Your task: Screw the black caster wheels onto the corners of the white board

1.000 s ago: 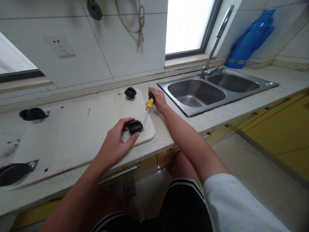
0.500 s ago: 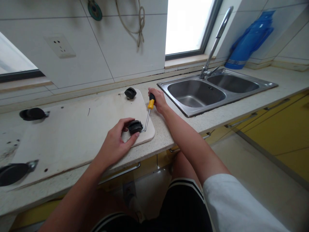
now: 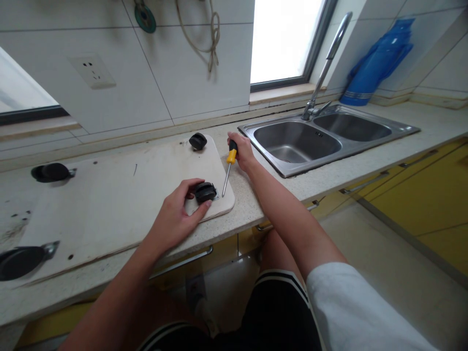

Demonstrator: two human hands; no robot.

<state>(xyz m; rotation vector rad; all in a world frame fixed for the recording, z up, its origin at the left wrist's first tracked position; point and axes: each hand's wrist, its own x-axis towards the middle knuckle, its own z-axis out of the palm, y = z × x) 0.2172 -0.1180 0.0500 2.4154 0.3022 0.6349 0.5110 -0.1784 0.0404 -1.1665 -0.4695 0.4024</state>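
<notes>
Screwdriver (image 3: 231,156) shifted a little right: its tip, on the metal plate (image 3: 217,195) of the near right caster (image 3: 205,192) a second earlier, now sits just right of that plate. Right hand (image 3: 241,150) has gone with it; left hand (image 3: 181,208) unmoved.

Left to right. Pale speckled countertop (image 3: 244,197), dark stains by its left end. White board (image 3: 117,195) lies along it; near left caster (image 3: 22,263) and far left caster (image 3: 54,172) toward the board's left end. Socket (image 3: 93,71) on the tiled wall above. Left thumb and fingers clasp the near right caster, by the board's near right corner. Far right caster (image 3: 198,141) at the far right corner. Right fingers closed round the screwdriver handle, beyond the board's right edge; shaft slants down over that edge. Then steel double sink (image 3: 287,171), tap (image 3: 334,46), blue flask (image 3: 378,61) against the wall.

Near left caster cut off by the frame. Some left fingertips hidden behind the wheel. Cannot tell whether the tip touches the board. Window (image 3: 285,41) washed out white.
</notes>
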